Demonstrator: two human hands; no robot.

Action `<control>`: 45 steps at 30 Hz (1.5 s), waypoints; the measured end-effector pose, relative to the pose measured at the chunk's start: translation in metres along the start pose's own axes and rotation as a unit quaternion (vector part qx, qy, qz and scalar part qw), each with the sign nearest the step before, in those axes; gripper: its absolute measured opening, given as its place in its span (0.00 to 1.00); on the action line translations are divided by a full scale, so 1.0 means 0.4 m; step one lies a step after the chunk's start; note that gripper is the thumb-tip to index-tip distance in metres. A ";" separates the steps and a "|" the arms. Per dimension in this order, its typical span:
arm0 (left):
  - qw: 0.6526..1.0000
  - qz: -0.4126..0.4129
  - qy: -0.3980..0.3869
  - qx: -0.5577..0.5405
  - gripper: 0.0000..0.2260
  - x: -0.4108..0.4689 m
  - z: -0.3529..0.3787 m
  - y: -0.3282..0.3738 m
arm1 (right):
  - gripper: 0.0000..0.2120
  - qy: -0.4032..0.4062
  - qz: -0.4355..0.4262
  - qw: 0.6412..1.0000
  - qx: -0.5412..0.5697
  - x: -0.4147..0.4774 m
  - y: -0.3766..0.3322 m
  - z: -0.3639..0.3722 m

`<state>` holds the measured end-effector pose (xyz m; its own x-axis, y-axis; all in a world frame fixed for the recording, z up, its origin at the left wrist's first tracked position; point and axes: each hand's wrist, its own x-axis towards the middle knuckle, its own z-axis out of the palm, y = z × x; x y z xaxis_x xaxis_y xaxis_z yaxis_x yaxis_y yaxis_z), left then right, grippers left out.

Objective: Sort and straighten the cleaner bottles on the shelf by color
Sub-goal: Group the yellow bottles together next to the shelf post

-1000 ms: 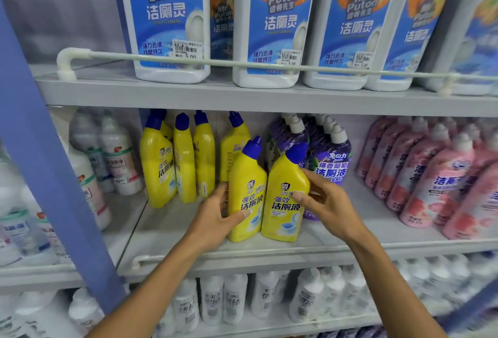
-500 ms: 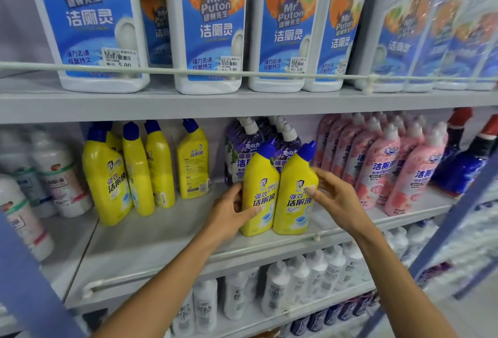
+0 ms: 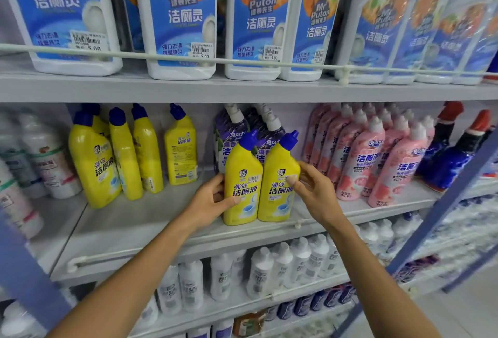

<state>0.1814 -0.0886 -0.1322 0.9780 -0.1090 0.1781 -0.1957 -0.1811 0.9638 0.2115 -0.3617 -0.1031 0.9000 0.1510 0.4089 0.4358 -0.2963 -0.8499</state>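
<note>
L hand & R hand grip 2 upright yellow bottles on shelf

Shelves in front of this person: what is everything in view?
white jugs: at least four, blue labels, top shelf
yellow bottles: five, blue caps, middle shelf left
held yellow bottles: two, blue caps, middle shelf front
purple bottles: several, behind the held two
pink bottles: many, middle shelf right
blue bottles: at least two, red caps, far right
white bottles: many, lower shelf and far left
left hand: grips the left held bottle
right hand: grips the right held bottle
</note>
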 end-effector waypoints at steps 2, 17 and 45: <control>1.000 -0.011 0.008 0.011 0.19 -0.009 0.001 0.012 | 0.18 0.000 -0.006 1.000 -0.002 -0.012 -0.009 0.006; 0.946 -0.028 0.324 -0.015 0.08 -0.200 -0.331 0.026 | 0.33 0.079 0.091 0.989 0.088 -0.222 -0.157 0.205; 0.875 0.027 0.469 0.113 0.11 0.005 -0.429 0.014 | 0.15 -0.090 -0.077 0.991 -0.067 0.324 -0.303 0.788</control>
<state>0.1946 0.0779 -0.0926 0.5753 0.7080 0.4096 -0.1493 -0.4015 0.9036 0.2731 -0.0089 -0.0517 0.8127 0.3653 0.4539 0.5750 -0.3773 -0.7259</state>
